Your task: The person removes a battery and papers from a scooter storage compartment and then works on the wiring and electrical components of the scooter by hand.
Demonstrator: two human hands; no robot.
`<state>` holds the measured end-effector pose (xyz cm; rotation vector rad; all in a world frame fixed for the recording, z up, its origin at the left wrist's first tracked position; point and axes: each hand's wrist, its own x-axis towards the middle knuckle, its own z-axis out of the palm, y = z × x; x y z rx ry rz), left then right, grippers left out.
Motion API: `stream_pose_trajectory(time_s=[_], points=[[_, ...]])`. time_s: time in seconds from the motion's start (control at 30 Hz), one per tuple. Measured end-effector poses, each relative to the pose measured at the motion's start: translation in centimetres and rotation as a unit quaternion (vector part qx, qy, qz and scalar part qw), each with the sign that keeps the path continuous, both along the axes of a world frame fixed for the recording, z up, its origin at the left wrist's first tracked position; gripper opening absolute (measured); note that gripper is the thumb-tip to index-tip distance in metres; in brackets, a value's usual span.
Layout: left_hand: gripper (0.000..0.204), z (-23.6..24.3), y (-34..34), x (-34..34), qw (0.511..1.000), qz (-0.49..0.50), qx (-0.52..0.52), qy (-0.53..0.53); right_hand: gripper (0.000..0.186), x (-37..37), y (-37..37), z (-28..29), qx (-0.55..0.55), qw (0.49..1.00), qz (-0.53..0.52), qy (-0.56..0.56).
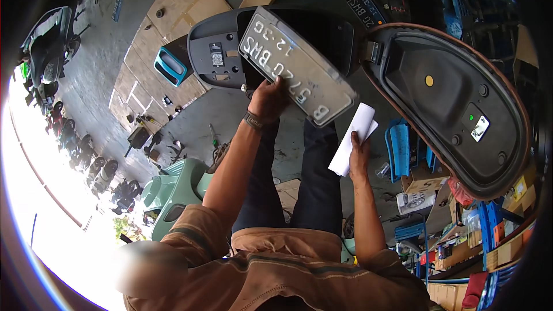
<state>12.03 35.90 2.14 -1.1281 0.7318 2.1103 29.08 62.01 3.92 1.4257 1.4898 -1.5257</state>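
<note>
My left hand (268,101) is closed on the lower edge of a licence plate (308,75), grey with pale raised characters. The plate is tilted, above the open under-seat bay of a dark scooter (217,40). Lower and to the right, my right hand (359,158) grips a white roll of paper (351,141), its fingers wrapped round it. The scooter's seat (440,109) is swung up at the right, with its moulded black underside and metal latch plate (480,129) facing me. Part of the bay is hidden behind the plate.
Flattened cardboard (167,29) lies on the grey floor with a blue-rimmed part (171,64) and small loose parts. A green scooter (178,190) stands at my left. Blue racks (398,147) and boxes crowd the right. A dark licence plate (366,10) is beyond the bay.
</note>
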Motion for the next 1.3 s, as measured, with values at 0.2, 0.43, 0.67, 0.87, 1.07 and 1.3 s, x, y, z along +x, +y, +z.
stream_pose_trajectory(time_s=[0.2,0.43,0.67,0.87,1.07,1.3], points=[[0.04,2.7,1.6,0.0,0.899,0.218,0.365,0.106,0.07,-0.5,-2.2,0.4,-0.014,0.999,0.038,0.017],[0.032,4.9,5.0,-1.8,0.855,0.265,0.445,-0.009,0.074,0.4,-3.4,0.4,0.011,0.999,0.043,0.02],[0.039,5.3,6.0,-2.0,0.808,0.241,0.538,-0.017,0.073,0.8,-3.5,0.3,0.011,0.999,0.047,0.013],[0.05,4.8,5.5,-1.4,0.768,0.21,0.604,0.032,0.073,-0.3,-4.3,1.1,-0.007,0.999,0.051,0.001],[0.052,4.2,4.7,-0.9,0.792,0.194,0.578,0.021,0.069,-1.3,-4.6,1.2,-0.012,0.998,0.059,0.008],[0.05,2.6,4.5,-0.1,0.795,0.187,0.576,0.037,0.068,-1.3,-4.6,0.9,-0.019,0.997,0.078,0.01]])
